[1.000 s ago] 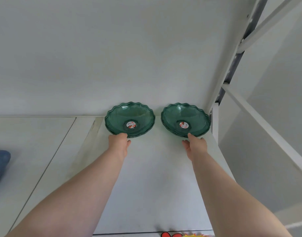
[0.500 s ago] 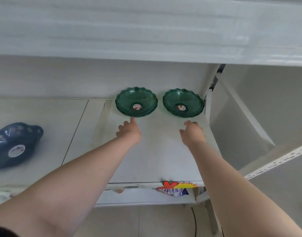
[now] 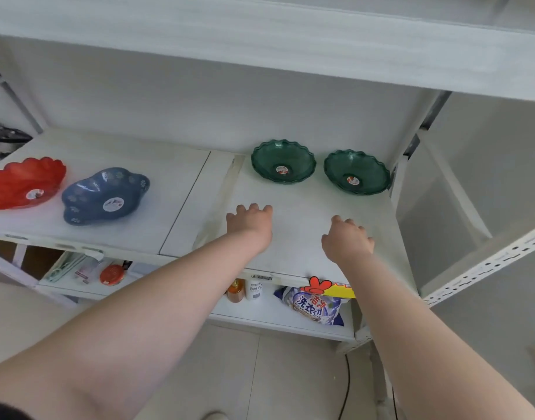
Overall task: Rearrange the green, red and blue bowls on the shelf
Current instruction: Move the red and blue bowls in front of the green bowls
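Two green scalloped bowls stand side by side at the back right of the white shelf (image 3: 296, 234): the left green bowl (image 3: 283, 160) and the right green bowl (image 3: 357, 171). A blue flowered bowl (image 3: 104, 195) and a red bowl (image 3: 23, 182) sit at the shelf's left end. My left hand (image 3: 250, 223) hovers over the shelf in front of the left green bowl, fingers apart, holding nothing. My right hand (image 3: 348, 239) is in front of the right green bowl, also empty and apart from it.
An upper shelf board (image 3: 290, 40) overhangs the bowls. A white upright post (image 3: 411, 137) stands just right of the right green bowl. The lower shelf holds a blue detergent bag (image 3: 313, 306), small bottles (image 3: 245, 289) and an orange round item (image 3: 111, 274).
Both hands let go of the green bowls' rims and drew back toward the shelf's front edge. The view pulled back and swung left, so the blue and red bowls came into sight.
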